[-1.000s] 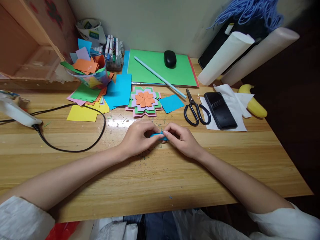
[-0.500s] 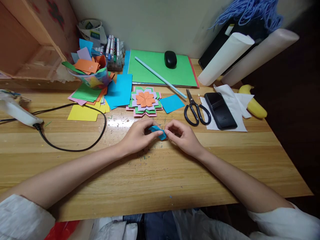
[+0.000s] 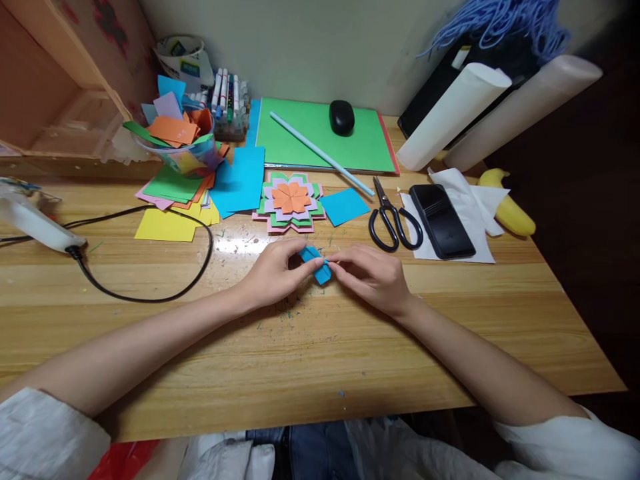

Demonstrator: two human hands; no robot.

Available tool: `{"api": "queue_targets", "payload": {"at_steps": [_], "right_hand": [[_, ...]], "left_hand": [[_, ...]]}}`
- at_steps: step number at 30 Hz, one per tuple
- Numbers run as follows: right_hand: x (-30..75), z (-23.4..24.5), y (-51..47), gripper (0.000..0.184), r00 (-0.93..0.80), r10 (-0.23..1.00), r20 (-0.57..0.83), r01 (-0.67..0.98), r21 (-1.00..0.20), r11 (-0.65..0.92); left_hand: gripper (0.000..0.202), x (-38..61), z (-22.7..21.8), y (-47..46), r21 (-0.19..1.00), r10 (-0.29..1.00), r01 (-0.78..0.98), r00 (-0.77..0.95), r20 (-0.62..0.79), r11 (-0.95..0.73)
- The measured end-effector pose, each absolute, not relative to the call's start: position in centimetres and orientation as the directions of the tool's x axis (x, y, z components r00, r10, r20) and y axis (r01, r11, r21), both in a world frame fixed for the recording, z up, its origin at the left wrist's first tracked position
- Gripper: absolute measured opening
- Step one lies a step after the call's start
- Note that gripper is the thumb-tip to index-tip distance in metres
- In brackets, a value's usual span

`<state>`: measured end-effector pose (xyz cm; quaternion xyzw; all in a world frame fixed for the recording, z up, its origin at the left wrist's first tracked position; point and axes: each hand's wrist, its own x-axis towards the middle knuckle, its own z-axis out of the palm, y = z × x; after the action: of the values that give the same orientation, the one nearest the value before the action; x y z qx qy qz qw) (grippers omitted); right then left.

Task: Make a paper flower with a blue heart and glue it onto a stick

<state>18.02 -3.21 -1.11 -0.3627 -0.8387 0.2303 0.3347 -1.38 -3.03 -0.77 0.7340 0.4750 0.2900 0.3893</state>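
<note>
A small folded piece of blue paper (image 3: 317, 268) is held between my two hands just above the table. My left hand (image 3: 277, 270) is closed on its left side, thumb in front and fingers behind. With thumb and fingertips, my right hand (image 3: 375, 275) pinches the paper's right edge. Right behind my hands lies a layered paper flower (image 3: 290, 202) in pink, green, lilac and orange. To its right is a flat blue paper square (image 3: 345, 207). A pair of scissors (image 3: 387, 217) with black handles lies beyond my right hand.
Yellow paper sheets (image 3: 167, 225), a cup of paper scraps (image 3: 187, 157) and a black cable (image 3: 207, 260) are at left. Behind lie a green sheet (image 3: 300, 143), a light blue stick (image 3: 320, 153) and a mouse (image 3: 341, 118). A phone (image 3: 443, 220) and a banana (image 3: 513, 213) are at right.
The blue paper has turned so more of its folded face shows. My right hand has rolled over, its back now facing up more, and its fingers are straighter.
</note>
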Motion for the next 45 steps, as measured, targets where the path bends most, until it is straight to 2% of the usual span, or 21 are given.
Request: {"api": "queue_targets", "payload": {"at_steps": [3,6,11,15,26,45], "right_hand": [[17.95,-1.17,-3.33,0.013,-0.479,0.801,0.361,0.481,-0.655,0.583],[17.75,-1.25,-3.41,0.011,-0.414,0.865,0.282,0.469,-0.749,0.469],[17.4,-1.7,-3.31,0.011,-0.382,0.922,0.069,0.268,-0.946,0.182],[17.23,-1.94,-3.24,0.014,-0.403,0.915,-0.033,0.154,-0.988,0.032],[17.07,-1.57,-3.59,0.008,-0.438,0.899,-0.019,0.284,-0.952,0.118],[17.14,-1.45,-3.31,0.013,-0.346,0.937,-0.053,0.184,-0.983,0.013]], "left_hand": [[0.025,-1.38,-0.74,-3.03,0.856,0.923,0.458,0.38,0.056,-0.24],[0.025,-1.38,-0.75,-3.02,0.864,0.924,0.447,0.38,0.053,-0.233],[0.023,-1.41,-0.83,-3.04,0.874,0.925,0.429,0.377,0.059,-0.23],[0.02,-1.4,-0.77,-3.11,0.868,0.925,0.431,0.371,0.079,-0.247],[0.007,-1.19,-0.47,-3.15,0.876,0.899,0.404,0.432,0.072,-0.265],[0.028,-1.53,-1.05,-3.13,0.912,0.914,0.382,0.406,-0.018,-0.152]]}}
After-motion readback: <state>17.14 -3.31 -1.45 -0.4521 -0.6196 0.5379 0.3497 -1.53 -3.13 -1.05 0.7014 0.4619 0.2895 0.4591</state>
